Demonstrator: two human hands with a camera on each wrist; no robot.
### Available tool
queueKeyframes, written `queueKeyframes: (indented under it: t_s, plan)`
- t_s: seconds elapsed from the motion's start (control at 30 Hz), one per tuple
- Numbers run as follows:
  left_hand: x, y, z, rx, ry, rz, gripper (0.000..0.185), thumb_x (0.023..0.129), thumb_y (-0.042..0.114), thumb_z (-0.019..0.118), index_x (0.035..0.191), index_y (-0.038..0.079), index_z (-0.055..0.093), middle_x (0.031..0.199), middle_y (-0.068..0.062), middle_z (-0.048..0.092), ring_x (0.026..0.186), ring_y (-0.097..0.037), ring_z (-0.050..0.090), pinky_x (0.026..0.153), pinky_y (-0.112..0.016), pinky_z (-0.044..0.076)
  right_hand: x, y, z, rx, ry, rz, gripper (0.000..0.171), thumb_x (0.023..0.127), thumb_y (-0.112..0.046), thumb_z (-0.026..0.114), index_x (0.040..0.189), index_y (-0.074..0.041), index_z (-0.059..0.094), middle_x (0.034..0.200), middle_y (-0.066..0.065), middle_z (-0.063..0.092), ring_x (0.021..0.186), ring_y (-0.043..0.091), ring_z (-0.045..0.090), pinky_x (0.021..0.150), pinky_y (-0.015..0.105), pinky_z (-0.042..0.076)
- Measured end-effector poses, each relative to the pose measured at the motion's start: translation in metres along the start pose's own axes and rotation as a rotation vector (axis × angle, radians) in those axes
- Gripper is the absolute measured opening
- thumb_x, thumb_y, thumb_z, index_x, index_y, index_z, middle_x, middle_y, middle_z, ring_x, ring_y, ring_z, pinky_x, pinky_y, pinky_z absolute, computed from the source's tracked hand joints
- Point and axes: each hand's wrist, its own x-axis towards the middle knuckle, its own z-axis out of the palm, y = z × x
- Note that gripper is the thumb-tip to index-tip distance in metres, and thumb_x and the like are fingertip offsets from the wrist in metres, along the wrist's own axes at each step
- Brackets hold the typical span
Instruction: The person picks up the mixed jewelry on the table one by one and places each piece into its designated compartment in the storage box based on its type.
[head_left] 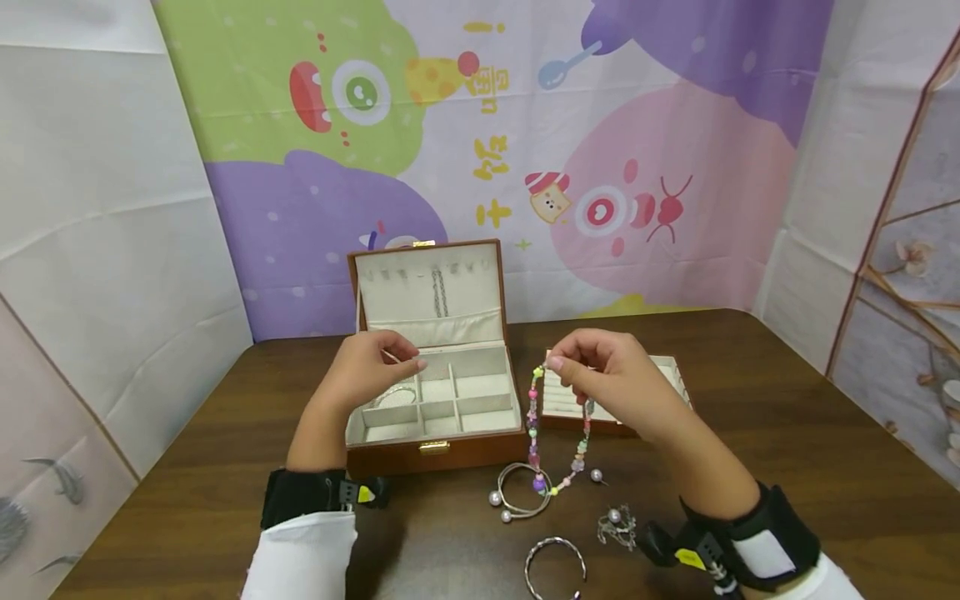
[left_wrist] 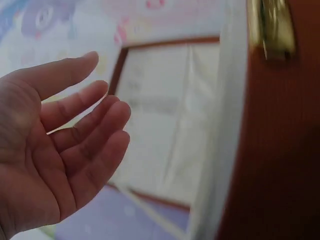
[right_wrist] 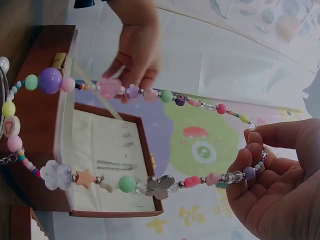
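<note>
My right hand [head_left: 611, 375] pinches a colourful beaded necklace [head_left: 533, 421] between thumb and fingers. The necklace hangs in a loop above the table, its lower beads overlapping a pearl-ended bangle [head_left: 496, 497] in the head view. Up close in the right wrist view, a silver butterfly bead [right_wrist: 160, 187] and a large purple bead [right_wrist: 50, 81] show on it. Over the left compartments of an open brown jewelry box [head_left: 480, 450] hovers my left hand [head_left: 367, 371], holding nothing, fingers loosely bent. Inside the box lies a silvery bangle [head_left: 395, 392]; a chain [head_left: 438, 292] hangs in the lid.
Behind my right hand sits a cream-lined tray [head_left: 558, 404] with ridged rows, beside the box. Nearer to me on the wooden table [head_left: 435, 542] lie a silver cuff bracelet [head_left: 528, 567], a tangled chain [head_left: 622, 532] and a pearl earring [head_left: 596, 476]. A cartoon curtain [head_left: 480, 167] hangs behind.
</note>
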Motion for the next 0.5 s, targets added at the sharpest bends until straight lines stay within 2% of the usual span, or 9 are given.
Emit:
queueKeyframes:
  t_s: [0.13, 0.3, 0.4, 0.5]
  plan:
    - [-0.003, -0.029, -0.016, 0.048, -0.015, -0.132, 0.028, 0.090, 0.030, 0.070, 0.100, 0.004, 0.071, 0.092, -0.008, 0.067, 0.082, -0.023, 0.062, 0.068, -0.037, 0.051, 0.004, 0.002, 0.001, 0.034, -0.021, 0.007, 0.010, 0.094, -0.009, 0.064, 0.093, 0.001, 0.066, 0.077, 0.017, 0.055, 0.058, 0.017, 0.052, 0.053, 0.030, 0.050]
    - [-0.009, -0.056, -0.027, 0.101, -0.048, -0.265, 0.039, 0.090, 0.033, 0.069, 0.109, -0.001, 0.066, 0.105, -0.017, 0.065, 0.094, -0.031, 0.060, 0.078, -0.043, 0.052, 0.012, 0.006, 0.000, 0.075, -0.017, 0.002, 0.014, 0.096, -0.009, 0.062, 0.096, 0.005, 0.065, 0.076, 0.011, 0.055, 0.060, 0.016, 0.052, 0.057, 0.028, 0.051]
    - [-0.012, -0.065, -0.028, 0.029, -0.098, -0.364, 0.057, 0.089, 0.032, 0.070, 0.128, -0.006, 0.052, 0.117, -0.025, 0.059, 0.096, -0.032, 0.062, 0.078, -0.042, 0.054, 0.020, 0.005, -0.001, 0.092, -0.010, 0.004, 0.018, 0.096, -0.010, 0.061, 0.097, 0.007, 0.065, 0.078, 0.009, 0.055, 0.061, 0.016, 0.052, 0.057, 0.028, 0.049]
    - [-0.016, -0.071, -0.028, -0.062, -0.193, -0.431, 0.074, 0.089, 0.028, 0.071, 0.140, -0.009, 0.034, 0.121, -0.030, 0.054, 0.088, -0.032, 0.066, 0.070, -0.041, 0.057, 0.029, 0.004, 0.000, 0.110, -0.016, 0.004, 0.020, 0.097, -0.011, 0.061, 0.099, 0.009, 0.064, 0.080, 0.010, 0.056, 0.062, 0.017, 0.051, 0.059, 0.028, 0.049]
